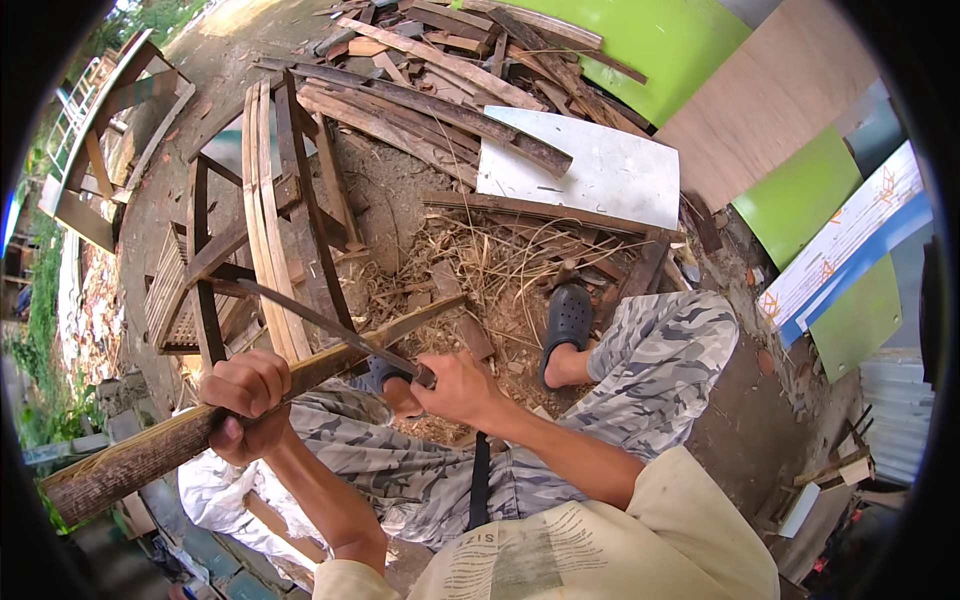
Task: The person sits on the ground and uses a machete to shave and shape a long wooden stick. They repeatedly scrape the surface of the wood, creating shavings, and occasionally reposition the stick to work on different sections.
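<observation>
A long wooden plank with rough brown bark on its side and a paler, yellowish top edge slants across my lap. Its thick end juts out at the lower left and it tapers to a thin tip at the upper right. My left hand is closed round the plank near its middle. In my right hand is the handle of a machete. The dark, narrow machete blade points up and left, crossing the plank just beyond my left hand. Whether the edge bites into the wood cannot be made out.
Ahead on the left stands a wooden frame with pale strips leaning on it. Shavings litter the ground by my feet. Scrap lumber is heaped behind a white panel. Green and white sheets lean at right.
</observation>
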`<state>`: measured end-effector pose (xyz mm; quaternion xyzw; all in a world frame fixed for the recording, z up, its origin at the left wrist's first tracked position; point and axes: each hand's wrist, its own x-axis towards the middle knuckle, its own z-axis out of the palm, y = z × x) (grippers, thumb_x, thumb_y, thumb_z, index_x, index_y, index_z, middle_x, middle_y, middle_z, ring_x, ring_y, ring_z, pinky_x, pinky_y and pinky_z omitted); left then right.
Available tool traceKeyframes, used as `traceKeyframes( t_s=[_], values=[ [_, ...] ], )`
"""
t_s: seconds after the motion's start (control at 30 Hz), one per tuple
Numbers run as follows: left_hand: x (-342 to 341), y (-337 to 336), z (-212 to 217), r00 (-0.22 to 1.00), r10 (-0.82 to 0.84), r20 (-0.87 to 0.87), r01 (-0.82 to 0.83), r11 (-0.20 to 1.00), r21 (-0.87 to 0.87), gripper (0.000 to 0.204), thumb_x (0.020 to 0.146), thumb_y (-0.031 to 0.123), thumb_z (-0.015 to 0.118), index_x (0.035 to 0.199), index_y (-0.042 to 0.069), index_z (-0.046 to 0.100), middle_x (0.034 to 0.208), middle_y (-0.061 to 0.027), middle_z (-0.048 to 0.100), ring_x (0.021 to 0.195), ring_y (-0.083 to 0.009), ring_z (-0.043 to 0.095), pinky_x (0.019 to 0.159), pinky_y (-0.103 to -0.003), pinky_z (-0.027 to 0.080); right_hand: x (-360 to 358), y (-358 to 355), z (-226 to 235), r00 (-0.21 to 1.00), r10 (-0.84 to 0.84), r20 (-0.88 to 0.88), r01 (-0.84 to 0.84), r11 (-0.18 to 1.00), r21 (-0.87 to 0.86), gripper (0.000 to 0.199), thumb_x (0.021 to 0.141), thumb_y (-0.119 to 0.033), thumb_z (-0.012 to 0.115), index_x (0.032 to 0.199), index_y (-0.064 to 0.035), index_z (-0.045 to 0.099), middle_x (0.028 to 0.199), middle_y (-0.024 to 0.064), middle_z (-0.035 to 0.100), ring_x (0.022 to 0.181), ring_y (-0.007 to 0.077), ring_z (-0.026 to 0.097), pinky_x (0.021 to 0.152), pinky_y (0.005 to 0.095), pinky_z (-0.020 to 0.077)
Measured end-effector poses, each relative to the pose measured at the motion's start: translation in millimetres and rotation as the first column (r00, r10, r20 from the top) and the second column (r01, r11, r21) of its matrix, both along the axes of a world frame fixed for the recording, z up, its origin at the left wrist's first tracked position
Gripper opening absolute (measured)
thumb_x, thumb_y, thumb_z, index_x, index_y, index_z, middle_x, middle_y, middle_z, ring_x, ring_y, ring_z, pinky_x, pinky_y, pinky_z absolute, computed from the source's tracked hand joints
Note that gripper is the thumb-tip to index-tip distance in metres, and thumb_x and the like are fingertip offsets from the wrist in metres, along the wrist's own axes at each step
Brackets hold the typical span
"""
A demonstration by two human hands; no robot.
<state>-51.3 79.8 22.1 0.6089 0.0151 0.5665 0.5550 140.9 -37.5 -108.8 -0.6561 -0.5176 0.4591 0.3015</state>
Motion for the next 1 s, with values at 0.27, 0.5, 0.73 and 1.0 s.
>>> traceKeyframes(
  t_s=[0.27,0.5,0.73,1.0],
  values=[
    [1,3,-2,0.999,-0.037,-0.025,0.038,0.999,0.03,0.027,0.086,0.028,0.058,0.072,0.01,0.045,0.049,0.0044,0.033,0.036,-0.0085,0.029,0.036,-0.026,0.026,10,-4,-20,1.0,0.01,0.001,-0.01,0.999,0.05,0.024,0.082,-0.024,0.064,0.083,-0.0004,0.066,0.066,0.0219,0.064,0.065,0.0392,0.066,0.063,0.0457,0.0515],
    [-2,11,-2,1.0,0.02,0.013,-0.02,1.0,0.023,0.027,0.085,0.025,0.058,0.069,0.008,0.045,0.048,0.0034,0.033,0.035,-0.0091,0.028,0.035,-0.026,0.026,11,7,10,0.996,0.063,0.068,-0.061,0.998,-0.022,0.028,0.083,-0.025,0.064,0.094,0.0002,0.068,0.069,0.0237,0.065,0.068,0.0421,0.066,0.067,0.0485,0.0519],
    [-1,3,0,1.0,-0.01,-0.005,0.01,1.0,0.001,0.027,0.085,0.025,0.058,0.069,0.008,0.045,0.047,0.0038,0.032,0.035,-0.0088,0.027,0.034,-0.025,0.025,18,5,-16,1.0,0.008,0.016,-0.007,0.998,-0.064,0.025,0.08,-0.023,0.065,0.084,0.0017,0.065,0.069,0.0255,0.065,0.071,0.0435,0.066,0.068,0.049,0.0509],
    [-3,7,-2,0.998,0.057,0.01,-0.057,0.998,0.012,0.027,0.084,0.025,0.058,0.068,0.007,0.045,0.047,0.0028,0.032,0.035,-0.0097,0.027,0.035,-0.027,0.025,17,13,-22,0.997,0.055,0.046,-0.052,0.996,-0.069,0.025,0.08,-0.024,0.066,0.085,0.0001,0.067,0.069,0.0235,0.065,0.07,0.0438,0.066,0.068,0.0489,0.0509]
  ],
)
